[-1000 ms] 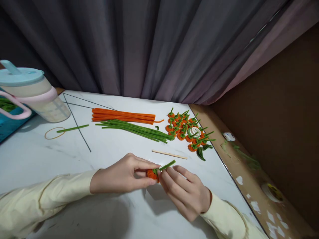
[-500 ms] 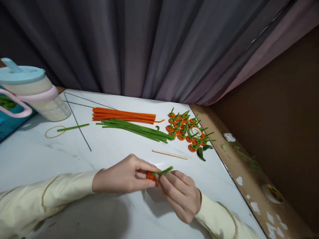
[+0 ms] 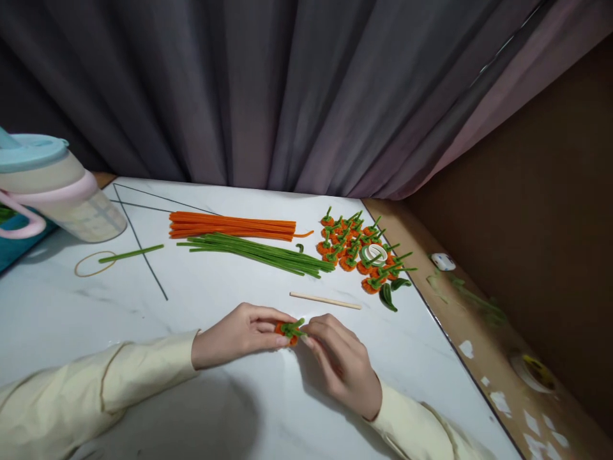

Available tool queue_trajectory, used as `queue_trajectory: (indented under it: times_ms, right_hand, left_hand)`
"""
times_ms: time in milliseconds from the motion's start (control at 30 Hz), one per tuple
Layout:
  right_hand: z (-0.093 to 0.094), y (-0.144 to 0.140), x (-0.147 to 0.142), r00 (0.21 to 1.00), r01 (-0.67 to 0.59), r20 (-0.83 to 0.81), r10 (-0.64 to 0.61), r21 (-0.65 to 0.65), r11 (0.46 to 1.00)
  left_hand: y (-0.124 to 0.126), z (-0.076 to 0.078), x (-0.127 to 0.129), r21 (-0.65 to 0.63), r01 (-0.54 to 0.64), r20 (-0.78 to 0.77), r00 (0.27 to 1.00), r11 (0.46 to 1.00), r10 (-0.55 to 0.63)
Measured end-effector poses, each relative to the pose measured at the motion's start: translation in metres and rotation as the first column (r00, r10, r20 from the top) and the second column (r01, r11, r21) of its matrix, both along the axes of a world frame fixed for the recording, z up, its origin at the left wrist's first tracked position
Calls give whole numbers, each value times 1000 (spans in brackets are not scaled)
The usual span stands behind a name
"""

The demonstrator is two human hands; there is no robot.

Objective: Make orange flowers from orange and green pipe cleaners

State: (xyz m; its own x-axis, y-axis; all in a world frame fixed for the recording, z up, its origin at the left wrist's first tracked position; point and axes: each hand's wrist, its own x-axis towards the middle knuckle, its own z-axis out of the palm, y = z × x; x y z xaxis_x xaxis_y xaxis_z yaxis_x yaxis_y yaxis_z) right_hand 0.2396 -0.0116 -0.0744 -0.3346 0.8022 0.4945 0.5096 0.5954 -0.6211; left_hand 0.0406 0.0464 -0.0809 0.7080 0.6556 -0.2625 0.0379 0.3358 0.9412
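Observation:
A small orange pipe-cleaner pumpkin [image 3: 279, 328] with a green pipe-cleaner top [image 3: 290, 329] is held above the table, just below a thin wooden stick [image 3: 325, 300]. My left hand [image 3: 239, 337] grips its orange body from the left between thumb and fingers. From the right, my right hand [image 3: 342, 358] is closed in a pinch at the end of the green pipe cleaner; the fingertips partly cover that end. One green piece sticks up and to the right from the top.
Behind the hands lie bundles of orange pipe cleaners [image 3: 232, 225] and green pipe cleaners [image 3: 258, 254]. Several finished pumpkins [image 3: 347, 262] cluster at the right, with a white ring-shaped roll [image 3: 377, 254] among them. A lidded tumbler [image 3: 90, 211] and a rubber band [image 3: 79, 273] are at left.
The pumpkin has turned so its green top faces the camera more. My right hand has shifted its pinch on the green pipe cleaner. The view has moved slightly.

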Motion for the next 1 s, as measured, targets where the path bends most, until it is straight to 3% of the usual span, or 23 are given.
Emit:
queue_trajectory:
  times_ms: [167,367,600,700,800,900,1000]
  right_hand:
    - [2,-3,-4,997,-52,-65,40,-189,981]
    - [2,-1,-6,993,-63,-116,33,-266,962]
    - [1,0,-1,991,-41,-132,-6,-351,936]
    - [0,-2,-1,996,-42,-90,18,-270,962]
    - [-3,-3,-1,997,-66,23,67,-66,996]
    - [-7,-2,3,981,-99,179,70,159,982]
    - [-6,2,7,964,-139,256,74,247,959]
  left_hand:
    - [-6,0,8,126,-105,-95,988,986,117]
    - [-12,-3,10,320,-119,-221,955,940,196]
    - [-9,2,8,243,-154,-208,956,958,207]
    - [-9,2,9,179,-175,-197,958,968,210]
    - [-8,2,9,156,-167,-163,968,973,192]
    - [-6,1,8,199,-132,-142,977,971,162]
    - [-4,0,6,274,-98,-139,980,957,140]
